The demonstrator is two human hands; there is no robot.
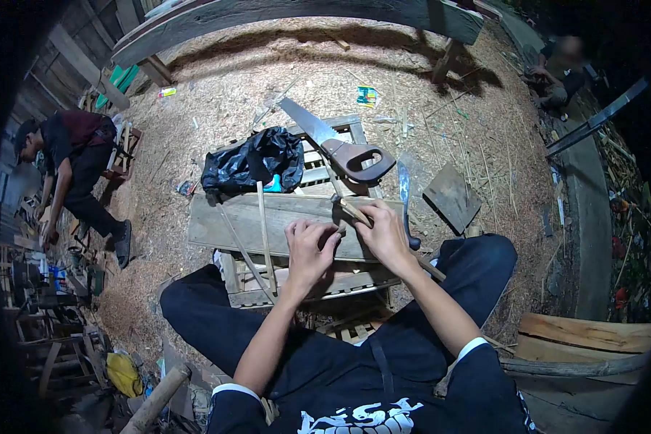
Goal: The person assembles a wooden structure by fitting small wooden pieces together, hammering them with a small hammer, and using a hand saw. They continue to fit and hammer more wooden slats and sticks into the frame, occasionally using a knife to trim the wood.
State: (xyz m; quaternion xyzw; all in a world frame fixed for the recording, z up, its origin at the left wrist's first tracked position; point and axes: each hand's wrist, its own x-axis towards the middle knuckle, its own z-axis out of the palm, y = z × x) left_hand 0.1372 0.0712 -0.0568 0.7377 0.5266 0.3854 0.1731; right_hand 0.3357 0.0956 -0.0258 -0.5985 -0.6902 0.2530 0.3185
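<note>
My right hand (385, 237) is closed around the wooden handle of what looks like a hammer (353, 211), its small dark head pointing away from me. Close beside it, my left hand (311, 249) has thumb and fingertips pinched together over a wide board (267, 220); whatever is between them is too small to make out. The board lies across a slatted wooden frame (235, 278) in front of my crossed legs. Two thin wooden strips (262, 228) rest over the board, left of my left hand.
Beyond the board lie a handsaw (358, 155) and a black plastic bag (257, 163). A dark-handled knife (403, 188) and a square wooden block (452, 197) are to the right. One person (76, 170) bends over at left; another person (557, 72) sits far right. A long bench (296, 29) stands ahead.
</note>
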